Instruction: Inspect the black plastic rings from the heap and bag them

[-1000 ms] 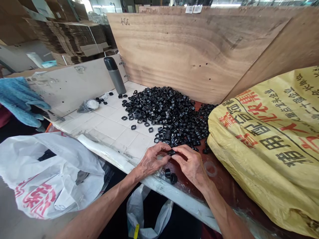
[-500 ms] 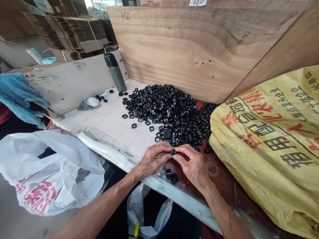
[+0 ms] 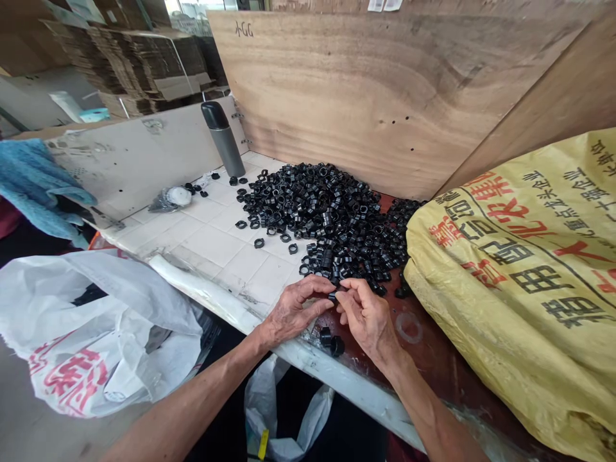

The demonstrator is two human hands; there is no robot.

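Observation:
Just in front of a heap of black plastic rings (image 3: 312, 199), both hands meet over the table's near edge. Between its thumb and fingertips my left hand (image 3: 296, 308) pinches a small black plastic ring (image 3: 332, 296). My right hand (image 3: 368, 317) is closed, its thumb and forefinger pressed on the right side of the same ring; its other fingers curl underneath. Fingertips cover most of the held piece, so I cannot tell whether it is one ring or several together. Below the hands lie a few black pieces (image 3: 332, 341) on the reddish-brown tabletop.
A yellow woven sack (image 3: 520, 276) leans in from the right. Wooden boards (image 3: 385, 90) wall the back. A grey flask (image 3: 224, 141) stands at the back left, near a small clear plastic bag (image 3: 171, 199). White plastic bags (image 3: 106, 321) hang at the front left.
My right hand has drawn its fingers in and turned slightly at the ring, its lower fingers now curled. My left hand stays nearly in place. The heap looks unchanged.

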